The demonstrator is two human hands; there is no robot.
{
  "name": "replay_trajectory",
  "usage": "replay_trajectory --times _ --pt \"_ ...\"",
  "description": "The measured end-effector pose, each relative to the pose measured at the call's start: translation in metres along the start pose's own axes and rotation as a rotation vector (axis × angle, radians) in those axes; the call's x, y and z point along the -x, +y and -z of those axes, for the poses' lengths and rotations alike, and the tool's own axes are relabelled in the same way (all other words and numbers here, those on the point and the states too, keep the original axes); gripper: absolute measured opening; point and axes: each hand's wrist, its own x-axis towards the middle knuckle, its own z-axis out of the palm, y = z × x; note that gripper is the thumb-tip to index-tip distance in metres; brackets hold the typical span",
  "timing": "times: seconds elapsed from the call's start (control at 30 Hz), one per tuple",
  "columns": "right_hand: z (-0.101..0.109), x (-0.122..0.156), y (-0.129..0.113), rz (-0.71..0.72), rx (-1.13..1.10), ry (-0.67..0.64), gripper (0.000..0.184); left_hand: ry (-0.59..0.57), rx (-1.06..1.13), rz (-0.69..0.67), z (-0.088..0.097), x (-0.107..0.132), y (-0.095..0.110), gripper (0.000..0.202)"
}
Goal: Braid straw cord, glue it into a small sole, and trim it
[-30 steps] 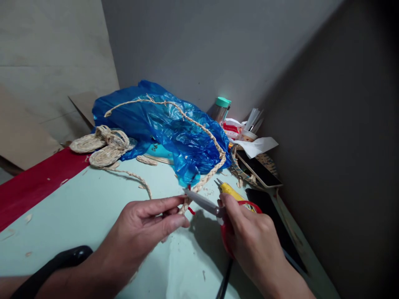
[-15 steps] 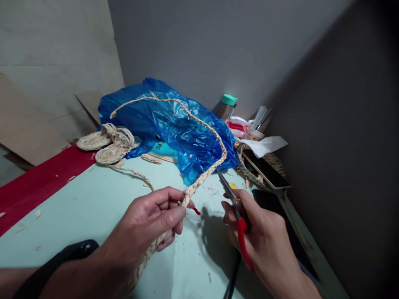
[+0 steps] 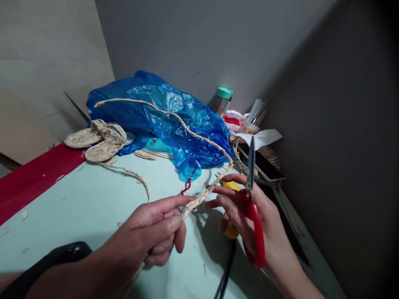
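Straw braid (image 3: 199, 198) ran from the far blue bag (image 3: 174, 124) to the near table (image 3: 93, 199) — we saw left hand (image 3: 156, 232) pinching it, right hand (image 3: 246, 211) touching it, fingers closed around red scissors (image 3: 253, 207), blades pointing up.

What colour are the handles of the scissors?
Red; the scissors show best in the head view.

left hand (image 3: 156, 226) pinching, right hand (image 3: 249, 216) gripping

Braid (image 3: 204, 195) btwn hands, bag (image 3: 174, 120) behind it, sandals (image 3: 96, 143) left of bag.
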Motion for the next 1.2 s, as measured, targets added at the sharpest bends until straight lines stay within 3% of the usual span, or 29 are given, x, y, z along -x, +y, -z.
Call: replay_trajectory --times 0.33,0.57,0.8,0.93,1.07,1.2 --pt "-0.004 -0.004 -0.013 -0.038 -0.275 0.023 0.035 -0.022 -0.387 -0.088 0.003 0.0 0.002 0.032" --pt "-0.009 -0.003 -0.011 -0.058 -0.253 0.068 0.041 -0.085 -0.39 -0.063 0.001 -0.002 0.005 0.027" --pt "-0.006 -0.005 -0.008 -0.063 -0.184 0.07 0.046 -0.077 -0.28 -0.025 0.003 -0.005 0.001 0.021" --pt "0.001 -0.003 -0.008 -0.018 0.055 0.029 0.034 -0.144 -0.142 -0.066 0.011 -0.011 -0.001 0.022" --pt "0.007 0.0 -0.005 0.215 0.468 -0.078 0.02 -0.107 -0.044 -0.157 0.012 -0.01 0.004 0.015" --pt "0.008 0.002 -0.001 0.463 0.919 -0.119 0.026 -0.058 -0.034 -0.222 0.009 -0.003 0.012 0.015"
